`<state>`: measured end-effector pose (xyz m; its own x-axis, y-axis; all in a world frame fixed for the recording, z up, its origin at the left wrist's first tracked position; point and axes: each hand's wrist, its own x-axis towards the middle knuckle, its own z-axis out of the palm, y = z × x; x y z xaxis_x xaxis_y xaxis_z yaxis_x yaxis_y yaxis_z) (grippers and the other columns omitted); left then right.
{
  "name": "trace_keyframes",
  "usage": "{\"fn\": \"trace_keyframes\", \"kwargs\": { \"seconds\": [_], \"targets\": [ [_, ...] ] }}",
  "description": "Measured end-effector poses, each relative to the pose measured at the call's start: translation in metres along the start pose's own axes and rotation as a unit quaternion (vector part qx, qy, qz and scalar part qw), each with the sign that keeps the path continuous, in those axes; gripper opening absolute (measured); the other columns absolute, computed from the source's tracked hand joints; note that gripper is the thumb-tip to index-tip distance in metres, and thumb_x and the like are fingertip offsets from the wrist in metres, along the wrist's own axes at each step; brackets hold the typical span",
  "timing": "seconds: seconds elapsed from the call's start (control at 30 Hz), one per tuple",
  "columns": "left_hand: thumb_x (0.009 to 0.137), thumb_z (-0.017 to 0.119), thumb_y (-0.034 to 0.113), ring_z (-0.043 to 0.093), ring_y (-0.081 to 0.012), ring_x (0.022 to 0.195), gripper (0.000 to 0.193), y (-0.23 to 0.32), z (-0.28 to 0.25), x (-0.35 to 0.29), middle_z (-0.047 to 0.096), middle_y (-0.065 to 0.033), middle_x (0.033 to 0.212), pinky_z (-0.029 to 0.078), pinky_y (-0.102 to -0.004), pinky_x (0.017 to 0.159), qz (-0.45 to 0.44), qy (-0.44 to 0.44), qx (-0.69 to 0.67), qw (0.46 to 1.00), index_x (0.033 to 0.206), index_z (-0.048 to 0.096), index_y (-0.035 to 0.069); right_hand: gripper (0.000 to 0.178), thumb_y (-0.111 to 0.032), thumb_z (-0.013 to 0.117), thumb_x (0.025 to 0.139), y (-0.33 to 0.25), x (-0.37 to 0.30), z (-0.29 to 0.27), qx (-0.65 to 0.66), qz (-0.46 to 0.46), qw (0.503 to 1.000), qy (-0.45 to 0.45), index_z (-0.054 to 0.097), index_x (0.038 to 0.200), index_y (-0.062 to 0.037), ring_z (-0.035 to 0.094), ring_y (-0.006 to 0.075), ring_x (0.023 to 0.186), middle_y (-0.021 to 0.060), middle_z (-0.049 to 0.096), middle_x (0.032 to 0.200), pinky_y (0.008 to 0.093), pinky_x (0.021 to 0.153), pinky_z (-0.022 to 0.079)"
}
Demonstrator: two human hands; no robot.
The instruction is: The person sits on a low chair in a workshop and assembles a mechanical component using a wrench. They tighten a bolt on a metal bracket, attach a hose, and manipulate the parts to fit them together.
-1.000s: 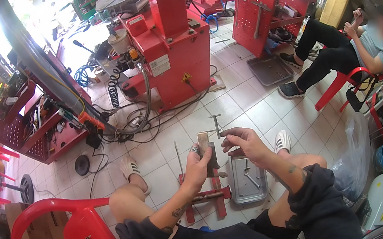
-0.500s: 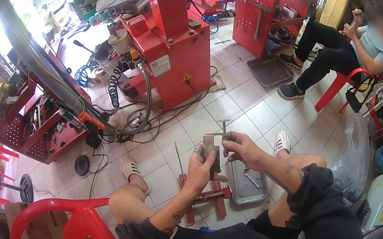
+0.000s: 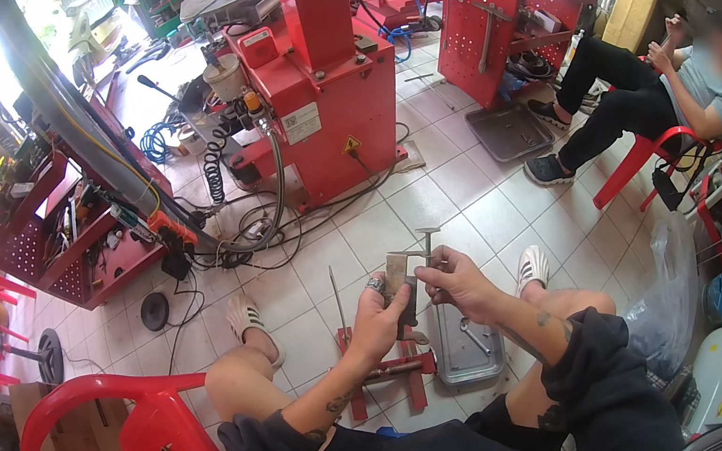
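Over the floor between my knees, my left hand (image 3: 384, 316) grips a flat rectangular piece (image 3: 397, 270) with a pale, worn face; a darker part with a rounded lug (image 3: 414, 338) shows below the fingers. The kind of part is unclear. Close beside it, my right hand (image 3: 459, 287) pinches a thin T-shaped metal piece (image 3: 427, 235). One thin arm of it reaches the pale face; whether it touches is too small to tell. Beneath the hands are a grey metal tray (image 3: 445, 378) with a wrench (image 3: 474, 338) in it and a red metal stand (image 3: 417, 390).
A red plastic chair (image 3: 87, 415) at my left carries two dark flat objects. Ahead stands a red lift column (image 3: 335, 125), with cables and hoses on the tiles. Red tool carts flank it. At right, a seated person (image 3: 644, 87) has a tray (image 3: 508, 136) near the feet.
The T-shaped metal piece has shifted slightly right and tilted. The flat piece in my left hand has turned a little. Both hands keep their grips.
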<state>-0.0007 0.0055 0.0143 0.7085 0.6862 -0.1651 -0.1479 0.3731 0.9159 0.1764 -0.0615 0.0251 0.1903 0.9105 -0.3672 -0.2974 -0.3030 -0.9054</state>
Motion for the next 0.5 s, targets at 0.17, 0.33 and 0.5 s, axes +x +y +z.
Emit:
{"fn": "trace_keyframes", "kwargs": {
  "seconds": [0.17,0.33,0.5],
  "targets": [
    [0.102,0.059,0.019,0.062,-0.0101,0.090,0.026,-0.009,-0.009,0.004,0.062,-0.0037,0.106,0.056,-0.0267,0.072,-0.002,0.014,-0.019,1.000,0.122,0.052,0.003,0.030,-0.030,0.062,0.100,-0.007,-0.004,0.007,0.086,0.002,0.996,-0.018,0.063,0.115,-0.0043,0.061,0.0097,0.080,-0.0020,0.058,0.087,0.0228,0.065,0.049],
    [0.103,0.059,0.023,0.062,-0.0100,0.079,0.027,0.001,-0.006,0.000,0.062,-0.0038,0.100,0.056,-0.0270,0.067,-0.021,0.001,-0.031,0.999,0.121,0.050,0.005,0.027,-0.028,0.061,0.101,-0.002,-0.001,0.002,0.039,-0.016,0.999,0.002,0.066,0.113,-0.0041,0.060,0.0077,0.078,-0.0030,0.060,0.084,0.0228,0.064,0.049],
    [0.103,0.059,0.025,0.061,-0.0102,0.073,0.025,-0.001,-0.003,-0.001,0.061,-0.0018,0.092,0.055,-0.0270,0.063,-0.013,-0.004,-0.010,1.000,0.119,0.050,0.007,0.027,-0.023,0.061,0.100,-0.005,-0.007,0.015,0.047,0.025,0.999,0.010,0.066,0.117,-0.0028,0.059,0.0076,0.075,-0.0038,0.059,0.080,0.0231,0.063,0.048]
  ]
}}
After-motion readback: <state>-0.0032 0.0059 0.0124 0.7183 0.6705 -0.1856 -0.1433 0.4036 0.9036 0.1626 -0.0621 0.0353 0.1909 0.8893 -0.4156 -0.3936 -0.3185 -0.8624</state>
